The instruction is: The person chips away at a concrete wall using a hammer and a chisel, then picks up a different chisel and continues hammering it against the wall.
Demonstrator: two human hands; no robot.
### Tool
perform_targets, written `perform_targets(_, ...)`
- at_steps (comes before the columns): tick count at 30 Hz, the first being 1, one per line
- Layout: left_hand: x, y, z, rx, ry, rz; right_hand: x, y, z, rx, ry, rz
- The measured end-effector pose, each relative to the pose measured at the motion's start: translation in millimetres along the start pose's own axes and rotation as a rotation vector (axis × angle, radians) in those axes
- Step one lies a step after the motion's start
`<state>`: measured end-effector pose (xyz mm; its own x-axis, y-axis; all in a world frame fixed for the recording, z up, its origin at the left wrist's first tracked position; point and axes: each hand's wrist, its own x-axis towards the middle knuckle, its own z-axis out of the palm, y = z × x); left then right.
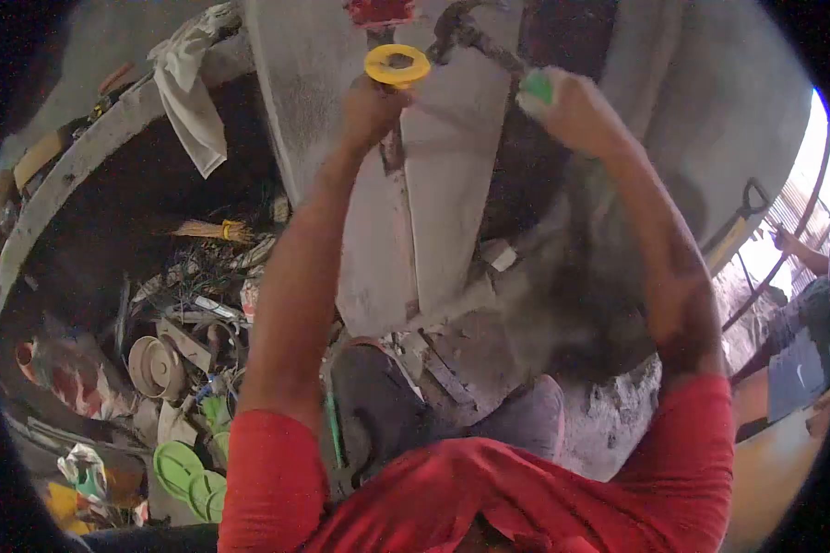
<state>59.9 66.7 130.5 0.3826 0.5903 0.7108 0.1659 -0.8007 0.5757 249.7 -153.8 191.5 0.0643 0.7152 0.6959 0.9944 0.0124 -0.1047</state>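
A dark-headed claw hammer with a green grip (489,48) is held in the closed right hand (576,111), its long axis slanting up and leftward toward a flat yellow ring (397,77). The ring sits atop the clenched left hand (373,112), before a grey, rough, vertically grooved slab (452,184); whatever is gripped below is hidden.
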Motion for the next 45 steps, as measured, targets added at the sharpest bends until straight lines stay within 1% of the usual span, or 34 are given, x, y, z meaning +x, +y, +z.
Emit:
perform_targets(2, 1.5, 11.0, -12.3, 0.047, 0.034, 0.145, 9.5, -2.3, -29.2, -0.204, 0.032, -0.097)
perform_targets(3, 0.9, 14.0, -13.6, 0.048, 0.036, 0.148, 9.0, -7.1, -44.5, -0.094, 0.106, -0.081)
perform_targets(4, -0.8, 13.8, -11.2, -0.048, 0.04, 0.105, 5.4, -13.2, -56.0, 0.02, 0.176, -0.058)
perform_targets(5, -0.9, 11.5, -8.3, -0.143, 0.043, 0.059, 15.2, 9.2, -61.9, -0.32, 0.31, -0.167)
perform_targets(6, -0.5, 8.2, -6.1, -0.144, 0.034, 0.051, 29.3, 46.8, -73.2, -0.661, 0.434, -0.277)
perform_targets(8, 4.0, 0.5, -4.5, -0.148, 0.025, 0.048, 60.2, 99.9, -132.7, 0.328, 0.352, 0.281)
perform_targets(9, 5.7, -1.4, -4.2, -0.149, 0.026, 0.044, 60.2, 69.3, -135.6, 0.519, 0.507, 0.242)
perform_targets(10, 4.8, -3.2, -3.6, -0.106, 0.067, 0.06, 52.1, 34.9, -114.4, 0.487, 0.584, 0.101)
perform_targets(11, 1.7, -6.1, -3.1, -0.062, 0.106, 0.073, 43.5, 23.6, -85.0, 0.301, 0.586, -0.04)
perform_targets(12, 0.1, -9.6, -2.9, -0.064, 0.103, 0.063, 40.0, 19.5, -49.3, 0.199, 0.525, -0.108)
perform_targets(13, 2.5, -11.6, -3.8, -0.14, 0.048, 0.035, 33.7, 10.2, -19.3, 0.142, 0.389, -0.125)
perform_targets(14, 4.3, -11.1, -5.7, -0.216, -0.001, 0.015, 28.8, -1.3, 8.8, 0.066, 0.144, -0.101)
perform_targets(15, 1.0, -11.3, -7.1, -0.214, -0.002, 0.017, 22.1, -2.0, 20.3, 0.043, 0.022, -0.118)
perform_targets(16, -2.0, -8.4, -6.6, -0.204, -0.01, 0.046, 13.1, -0.4, 15.6, 0.041, 0.029, -0.105)
perform_targets(18, 1.6, -5.9, -13.6, -0.19, 0.021, 0.089, 16.2, 6.2, 3.4, -0.149, 0.224, -0.151)
perform_targets(19, -6.6, -2.4, -13.2, -0.103, 0.054, 0.06, 15.5, 4.9, -4.0, -0.146, 0.221, -0.155)
perform_targets(21, -5.9, -0.8, -11.6, -0.011, 0.081, 0.03, 18.3, -1.2, -38.5, 0.098, 0.323, -0.131)
perform_targets(23, -0.3, -5.8, -7.1, -0.177, 0.037, 0.012, 52.6, 78.8, -99.5, -0.81, 0.037, -0.015)
perform_targets(24, -0.7, -4.9, -7.2, -0.176, 0.034, 0.011, 60.2, 92.5, -122.9, -0.647, 0.171, 0.105)
perform_targets(25, -1.2, -2.6, -8.6, -0.147, 0.017, 0.023, 61.5, 74.1, -135.8, -0.058, 0.397, 0.19)
perform_targets(26, -0.6, -1.1, -10.0, -0.117, 0.003, 0.034, 63.3, 52.5, -137.4, 0.171, 0.509, 0.157)
perform_targets(27, 0.8, -1.3, -9.6, -0.118, 0.004, 0.031, 57.7, 35.5, -125.1, 0.232, 0.557, 0.089)
perform_targets(28, 0.8, -1.6, -8.1, -0.13, 0.023, 0.016, 47.7, 23.5, -94.8, 0.143, 0.562, -0.003)
perform_targets(29, 0.3, -4.9, -6.3, -0.143, 0.041, -0.002, 42.7, 20.4, -62.5, 0.057, 0.5, -0.043)
perform_targets(30, 1.9, -9.4, -4.6, -0.144, 0.04, -0.001, 38.5, 15.6, -27.2, -0.008, 0.362, -0.063)
perform_targets(32, 6.4, -18.0, -2.4, -0.207, 0.109, 0.166, 30.5, 0.3, 14.2, -0.099, -0.132, 0.035)
perform_targets(33, 2.6, -17.5, -4.7, -0.209, 0.099, 0.176, 24.0, 2.8, 8.7, -0.1, -0.123, 0.046)
perform_targets(35, -5.8, 1.6, -21.8, -0.168, 0.013, 0.063, 29.2, 8.2, -9.8, -0.232, 0.136, -0.142)
perform_targets(36, -10.0, 10.3, -25.9, -0.167, 0.016, 0.066, 28.7, 9.5, -18.8, -0.232, 0.139, -0.145)
perform_targets(38, -15.7, 22.7, -26.9, -0.066, 0.031, -0.086, 26.1, -4.6, -55.5, -0.079, 0.258, -0.138)
perform_targets(40, -6.1, 6.9, -16.5, -0.092, 0.03, -0.054, 53.6, 68.5, -111.5, -0.416, 0.175, 0.228)
perform_targets(41, -0.5, 2.0, -12.3, -0.121, 0.039, -0.003, 62.0, 77.7, -136.3, -0.391, 0.263, 0.221)
perform_targets(43, -6.4, 19.9, -16.7, -0.055, 0.063, 0.038, 71.0, 52.9, -158.2, -0.071, 0.491, 0.151)
perform_targets(45, -7.3, 21.5, -19.2, 0.012, 0.088, 0.061, 62.5, 22.8, -128.3, -0.023, 0.545, 0.035)
